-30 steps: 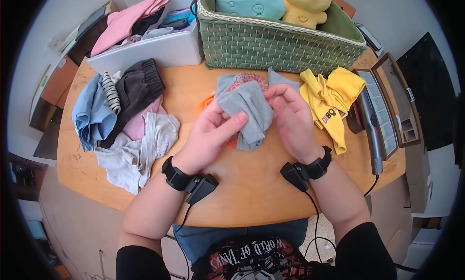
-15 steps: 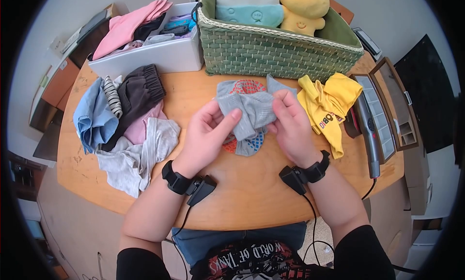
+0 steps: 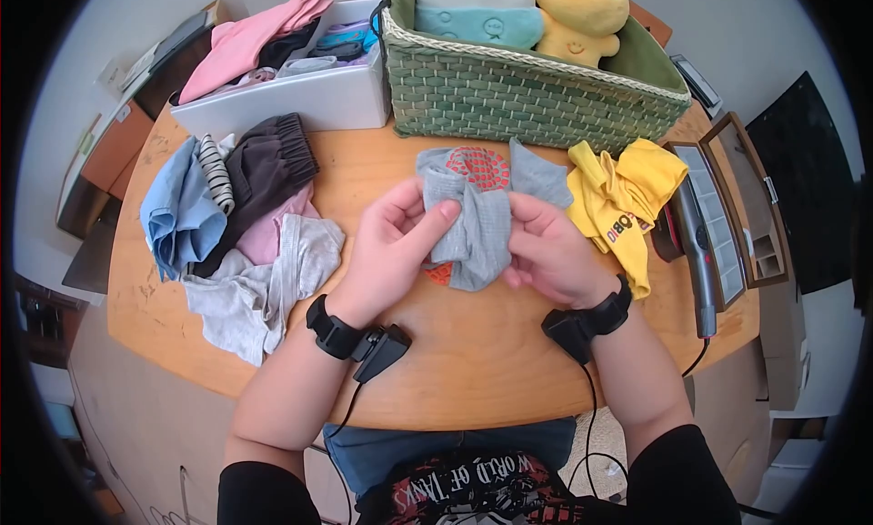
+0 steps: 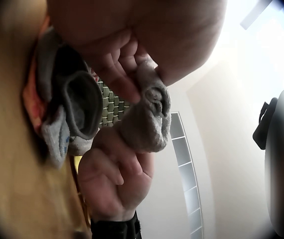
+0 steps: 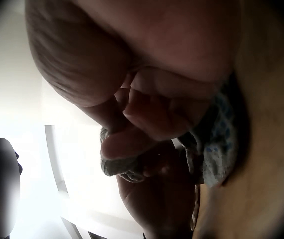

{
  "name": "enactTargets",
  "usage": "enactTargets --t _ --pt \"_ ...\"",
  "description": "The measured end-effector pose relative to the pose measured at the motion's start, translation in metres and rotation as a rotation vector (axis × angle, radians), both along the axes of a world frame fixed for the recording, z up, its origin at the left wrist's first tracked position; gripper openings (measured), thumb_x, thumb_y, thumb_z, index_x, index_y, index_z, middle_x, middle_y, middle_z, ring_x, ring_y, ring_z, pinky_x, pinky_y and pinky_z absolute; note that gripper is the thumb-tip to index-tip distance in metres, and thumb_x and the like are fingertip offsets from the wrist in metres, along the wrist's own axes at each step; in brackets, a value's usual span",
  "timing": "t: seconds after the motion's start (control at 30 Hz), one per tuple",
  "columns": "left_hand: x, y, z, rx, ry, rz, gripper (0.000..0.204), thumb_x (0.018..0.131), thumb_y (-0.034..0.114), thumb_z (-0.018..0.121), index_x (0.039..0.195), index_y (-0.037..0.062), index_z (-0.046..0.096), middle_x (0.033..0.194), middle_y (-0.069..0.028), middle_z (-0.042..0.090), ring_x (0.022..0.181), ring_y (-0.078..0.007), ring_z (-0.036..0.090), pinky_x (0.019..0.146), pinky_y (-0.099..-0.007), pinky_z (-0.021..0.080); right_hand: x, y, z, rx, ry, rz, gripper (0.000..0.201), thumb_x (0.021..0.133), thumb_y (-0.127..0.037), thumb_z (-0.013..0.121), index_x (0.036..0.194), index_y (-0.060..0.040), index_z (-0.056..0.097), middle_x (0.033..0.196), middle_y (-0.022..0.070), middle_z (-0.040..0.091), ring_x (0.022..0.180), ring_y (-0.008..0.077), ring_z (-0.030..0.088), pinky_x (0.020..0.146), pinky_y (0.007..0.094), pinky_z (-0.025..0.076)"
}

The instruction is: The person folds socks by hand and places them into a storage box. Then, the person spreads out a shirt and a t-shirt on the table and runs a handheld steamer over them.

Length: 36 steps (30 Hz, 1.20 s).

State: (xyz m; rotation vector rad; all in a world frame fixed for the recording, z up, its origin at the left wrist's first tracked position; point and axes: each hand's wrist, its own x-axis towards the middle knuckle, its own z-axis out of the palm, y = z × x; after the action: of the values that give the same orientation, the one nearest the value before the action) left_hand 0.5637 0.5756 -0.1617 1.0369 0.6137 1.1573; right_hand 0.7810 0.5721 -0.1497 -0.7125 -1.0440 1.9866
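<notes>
A grey ribbed sock (image 3: 477, 239), folded into a small bundle, is held up between both hands over the middle of the table. My left hand (image 3: 393, 248) grips its left side, thumb laid across the front. On the opposite side, the fingers and thumb of my right hand (image 3: 556, 252) pinch its edge. The rolled end of the bundle (image 4: 154, 122) faces the left wrist view. Beneath and behind it lie more grey socks (image 3: 479, 166) with red grip dots, partly hidden by the bundle. Blue dots show on a sock (image 5: 221, 149) in the right wrist view.
Folded clothes (image 3: 264, 289) are heaped at the left, a yellow garment (image 3: 627, 189) at the right beside a corded styling tool (image 3: 702, 270) and a divided case (image 3: 727, 216). Behind stand a white bin (image 3: 282, 107) of clothes and a green woven basket (image 3: 536, 98) with plush toys.
My right hand, loose beside the sock at first, came in and pinched its edge. The sock has turned between the hands and now hangs as a narrower, more upright bundle.
</notes>
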Motion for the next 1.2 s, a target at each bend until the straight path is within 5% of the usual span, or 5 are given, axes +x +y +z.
enactTargets --t 0.17,0.47,0.87,1.03,1.2 --pt "0.006 0.000 -0.005 -0.027 -0.005 -0.098 0.030 0.101 0.008 0.062 0.129 -0.0036 0.058 0.123 -0.0067 0.068 0.111 -0.0100 0.063 0.099 -0.0268 0.050 0.002 0.000 -0.006 0.062 -0.112 0.001 0.046 0.095 0.006 0.053 0.140 -0.0027 0.054 0.101 0.0061 0.073 0.066 0.0076 0.066 0.053 0.0220 0.053" --pt "0.009 0.000 -0.001 -0.041 -0.114 0.062 0.015 0.102 0.009 0.062 0.113 0.0078 0.051 0.096 -0.0043 0.071 0.077 -0.0050 0.065 0.055 -0.0196 0.049 -0.019 -0.003 -0.014 0.118 0.090 -0.327 0.047 0.097 -0.008 0.067 0.141 -0.0025 0.052 0.100 0.0031 0.072 0.067 0.0044 0.063 0.055 0.0175 0.049" --pt "0.008 -0.004 -0.002 0.106 -0.060 -0.114 0.018 0.101 0.001 0.060 0.118 0.0023 0.055 0.115 -0.0043 0.064 0.107 -0.0081 0.063 0.092 -0.0253 0.052 -0.003 -0.001 -0.012 0.232 -0.242 -0.261 0.033 0.096 0.001 0.062 0.129 -0.0034 0.066 0.091 0.0020 0.073 0.061 0.0039 0.061 0.053 0.0178 0.048" --pt "0.010 0.000 -0.006 0.034 -0.055 -0.042 0.019 0.100 0.000 0.062 0.118 0.0013 0.056 0.112 -0.0042 0.066 0.102 -0.0072 0.064 0.087 -0.0227 0.053 -0.016 -0.001 -0.014 0.359 -0.073 -0.356 0.054 0.087 0.008 0.070 0.139 -0.0030 0.058 0.117 0.0065 0.069 0.098 0.0129 0.069 0.086 0.0287 0.059" --pt "0.010 0.002 -0.001 0.042 -0.006 0.127 0.016 0.099 0.000 0.063 0.114 0.0007 0.058 0.105 -0.0026 0.067 0.094 -0.0054 0.065 0.082 -0.0205 0.053 -0.018 0.000 -0.011 0.465 -0.165 -0.223 0.076 0.082 0.005 0.076 0.149 -0.0055 0.042 0.139 0.0078 0.054 0.122 0.0172 0.059 0.101 0.0342 0.053"
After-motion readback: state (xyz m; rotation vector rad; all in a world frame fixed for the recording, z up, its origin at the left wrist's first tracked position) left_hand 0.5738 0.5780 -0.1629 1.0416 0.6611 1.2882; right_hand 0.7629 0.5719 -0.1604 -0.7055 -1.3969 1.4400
